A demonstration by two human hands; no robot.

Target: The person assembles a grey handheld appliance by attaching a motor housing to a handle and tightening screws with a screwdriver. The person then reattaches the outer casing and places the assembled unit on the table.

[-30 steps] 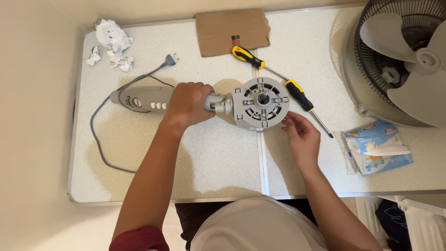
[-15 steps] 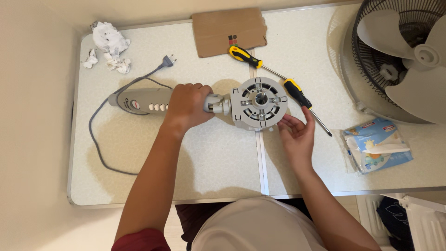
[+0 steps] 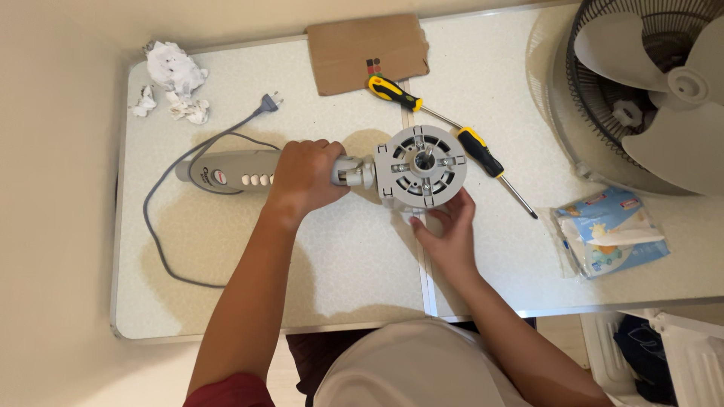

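A grey fan motor housing (image 3: 421, 166), yellow-and-black screwdrivers (image 3: 478, 151) and brown cardboard (image 3: 366, 53) are seen on a speckled off-white tabletop (image 3: 347, 256).

The speckled white table (image 3: 339, 264) carries screwdrivers (image 3: 483, 154), cardboard (image 3: 366, 53), fan motor (image 3: 418, 166).

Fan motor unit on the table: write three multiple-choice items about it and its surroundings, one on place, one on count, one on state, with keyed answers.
1. Where does the cardboard piece lie?
A. at the table's far edge
B. under the motor housing
C. on the floor

2. How many screwdrivers lie on the table?
A. one
B. two
C. four

3. What is the left hand doing?
A. resting flat on the table
B. holding a screwdriver
C. gripping the grey fan neck

Answers:
1 A, it lies by the wall, beyond the motor housing.
2 B, two yellow-and-black screwdrivers.
3 C, its fingers wrap the fan neck while the right hand touches the housing's near edge.
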